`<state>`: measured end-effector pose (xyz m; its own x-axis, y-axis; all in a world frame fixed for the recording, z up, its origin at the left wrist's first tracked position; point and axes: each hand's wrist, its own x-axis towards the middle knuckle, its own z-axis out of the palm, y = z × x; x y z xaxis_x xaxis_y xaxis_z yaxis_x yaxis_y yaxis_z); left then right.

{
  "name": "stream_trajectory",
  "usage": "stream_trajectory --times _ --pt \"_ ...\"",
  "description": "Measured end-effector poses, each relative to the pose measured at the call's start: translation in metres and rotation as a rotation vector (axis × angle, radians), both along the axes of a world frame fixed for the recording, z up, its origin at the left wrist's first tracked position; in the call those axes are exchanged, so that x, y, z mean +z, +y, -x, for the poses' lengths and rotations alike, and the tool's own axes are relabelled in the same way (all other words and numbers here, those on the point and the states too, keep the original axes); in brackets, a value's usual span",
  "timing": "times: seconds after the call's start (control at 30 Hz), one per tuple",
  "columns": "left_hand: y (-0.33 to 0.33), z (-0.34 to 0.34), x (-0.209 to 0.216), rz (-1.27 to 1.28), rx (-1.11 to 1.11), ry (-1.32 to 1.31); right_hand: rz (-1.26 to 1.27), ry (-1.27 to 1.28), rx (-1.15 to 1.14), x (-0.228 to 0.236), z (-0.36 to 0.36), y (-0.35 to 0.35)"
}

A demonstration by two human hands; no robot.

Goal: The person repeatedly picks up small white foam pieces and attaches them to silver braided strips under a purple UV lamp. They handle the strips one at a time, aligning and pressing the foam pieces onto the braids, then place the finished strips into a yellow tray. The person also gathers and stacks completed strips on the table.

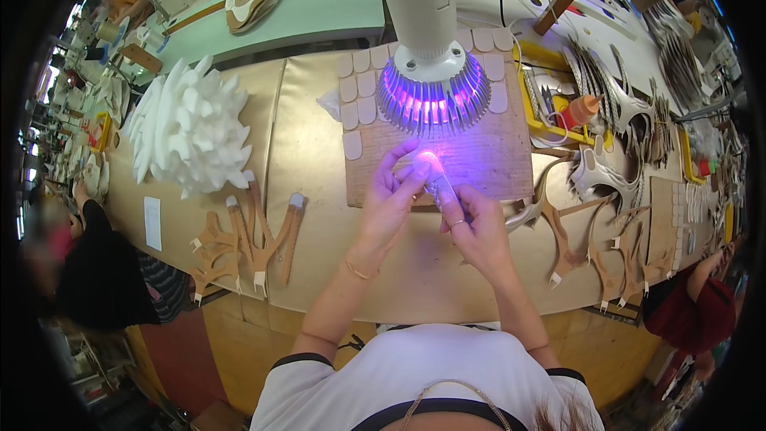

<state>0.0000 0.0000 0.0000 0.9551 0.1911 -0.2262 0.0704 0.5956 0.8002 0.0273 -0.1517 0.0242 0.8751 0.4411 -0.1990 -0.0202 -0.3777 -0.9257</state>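
Hands (476,222), lit strap (438,182) between them

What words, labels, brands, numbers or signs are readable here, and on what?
None that I can read.
White paper slip, left side of the table: any print is too small to read.
Lamp: no readable marking.
Orange bottle: no readable label.
Held piece, between left hand and right hand: no readable text.
Background machines: too small or blurred to tell.
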Motion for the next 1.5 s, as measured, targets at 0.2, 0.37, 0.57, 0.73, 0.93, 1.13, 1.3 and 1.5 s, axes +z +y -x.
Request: stream_trajectory --times 0.2,0.37,0.57,0.73,0.93,1.13,1.3,1.5 --pt "0.015 0.000 -0.001 0.058 -0.094 0.058 -0.050 0.049 -0.005 -0.004 0.005 0.003" --pt "0.004 -0.003 -0.002 -0.036 -0.067 0.036 -0.046 0.032 -0.007 -0.001 0.005 -0.001" --pt "-0.002 -0.003 0.006 -0.056 -0.071 0.047 0.023 -0.013 -0.039 0.004 0.008 -0.003" --pt "-0.007 -0.003 0.009 -0.131 -0.045 0.005 0.047 -0.040 -0.051 0.003 0.008 -0.004" --pt "-0.013 -0.001 -0.005 -0.245 0.084 -0.028 0.030 -0.209 -0.028 -0.013 0.010 -0.001" --pt "-0.009 0.003 -0.017 -0.250 0.160 -0.041 0.200 -0.332 -0.005 -0.018 0.021 0.011" --pt "-0.012 0.003 -0.018 -0.218 0.190 -0.074 0.166 -0.328 -0.017 -0.016 0.027 0.012" --pt "-0.022 -0.004 -0.010 -0.323 0.189 -0.154 0.234 -0.327 -0.064 -0.015 0.016 -0.001"
